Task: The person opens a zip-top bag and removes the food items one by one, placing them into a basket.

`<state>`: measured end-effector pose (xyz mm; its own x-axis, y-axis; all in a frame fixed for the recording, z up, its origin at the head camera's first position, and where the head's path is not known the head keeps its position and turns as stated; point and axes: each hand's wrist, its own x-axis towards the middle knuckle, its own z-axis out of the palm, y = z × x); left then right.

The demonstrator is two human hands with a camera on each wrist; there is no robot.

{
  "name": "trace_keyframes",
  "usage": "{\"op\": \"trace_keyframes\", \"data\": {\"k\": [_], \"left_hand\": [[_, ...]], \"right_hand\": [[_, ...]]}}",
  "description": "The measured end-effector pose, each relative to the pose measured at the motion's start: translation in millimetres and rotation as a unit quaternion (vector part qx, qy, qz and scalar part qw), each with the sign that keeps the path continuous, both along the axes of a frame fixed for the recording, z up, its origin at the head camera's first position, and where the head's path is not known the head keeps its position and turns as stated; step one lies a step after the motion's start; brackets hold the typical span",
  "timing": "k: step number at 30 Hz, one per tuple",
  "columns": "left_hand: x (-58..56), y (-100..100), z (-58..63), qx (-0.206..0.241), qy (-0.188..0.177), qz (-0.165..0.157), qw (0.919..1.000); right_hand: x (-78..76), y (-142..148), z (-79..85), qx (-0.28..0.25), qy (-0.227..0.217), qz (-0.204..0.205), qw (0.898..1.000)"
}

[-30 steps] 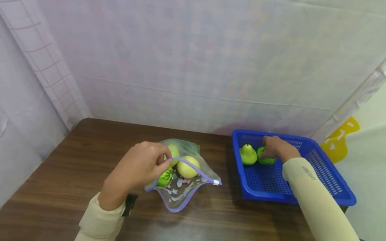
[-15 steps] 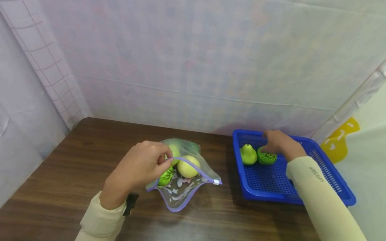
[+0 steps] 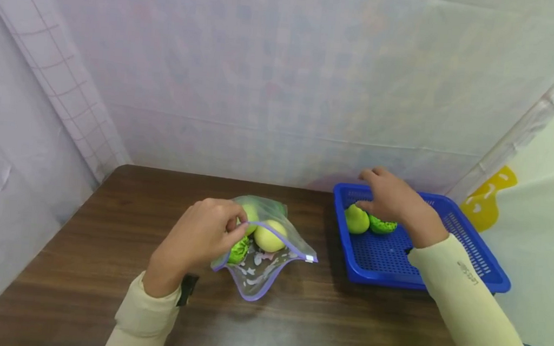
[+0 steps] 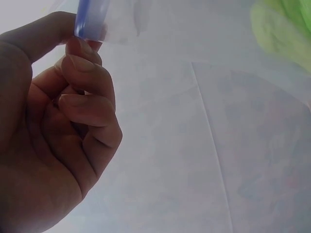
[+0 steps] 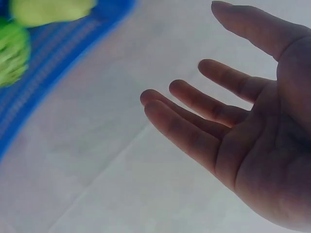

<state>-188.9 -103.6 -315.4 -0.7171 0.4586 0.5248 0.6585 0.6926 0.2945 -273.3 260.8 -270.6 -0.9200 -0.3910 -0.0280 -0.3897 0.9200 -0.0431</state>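
On your right sleeve (image 3: 476,308), small dark lettering (image 3: 468,272) seems to begin "Let's"; the rest is too small to make out. Your left hand (image 3: 199,233) has its thumb and index finger pinched together on the purple rim of the clear zip bag (image 3: 257,290), and the left wrist view shows its other 3 fingers curled loosely toward the palm. Your right hand (image 3: 392,199) is over the far side of the blue basket (image 3: 386,279), holding nothing: its 4 fingers reach out with gaps between them, the thumb set wide of them.

Inside the bag you have 2 pale yellow-green round fruits (image 3: 269,237) and 1 bright green wrinkled piece (image 3: 239,250). A green pear (image 3: 356,223) lies in the basket's left part, with a green bumpy piece (image 3: 382,226) just beside it. Bag and basket rest apart on the brown table (image 3: 94,256), the basket to your right.
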Motion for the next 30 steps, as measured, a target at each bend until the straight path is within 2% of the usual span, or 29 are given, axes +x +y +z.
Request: {"op": "trace_keyframes", "data": {"k": [5, 8, 11, 16, 22, 24, 27, 30], "left_hand": [[0.2, 0.7, 0.3, 0.007, 0.006, -0.003, 1.0], [0.1, 1.5, -0.5, 0.008, 0.007, -0.005, 0.9999], [0.1, 2.0, -1.4, 0.009, 0.009, -0.006, 0.9999], [0.0, 2.3, -3.1, 0.008, 0.013, -0.01, 0.9998], [-0.4, 2.2, -2.4, 0.01, 0.017, -0.012, 0.9997], [-0.3, 2.2, -1.6, 0.01, 0.018, -0.013, 0.9997], [-0.1, 2.0, -1.4, 0.008, 0.015, -0.014, 0.9998], [0.2, 2.3, -2.0, 0.006, 0.012, -0.013, 0.9998]], "right_hand": [[30.1, -29.4, 9.2, -0.022, 0.063, 0.032, 0.997], [47.4, -45.8, 11.8, -0.05, 0.114, 0.062, 0.99], [64.6, -60.2, 14.0, -0.085, 0.168, 0.096, 0.977], [90.8, -82.6, 12.0, -0.142, 0.22, 0.153, 0.953], [109.7, -115.5, -1.2, -0.203, 0.287, 0.203, 0.914], [114.5, -126.9, -8.2, -0.22, 0.297, 0.215, 0.904], [121.0, -142.3, -21.7, -0.223, 0.298, 0.232, 0.899], [125.8, -155.9, -39.3, -0.204, 0.281, 0.253, 0.903]]}}
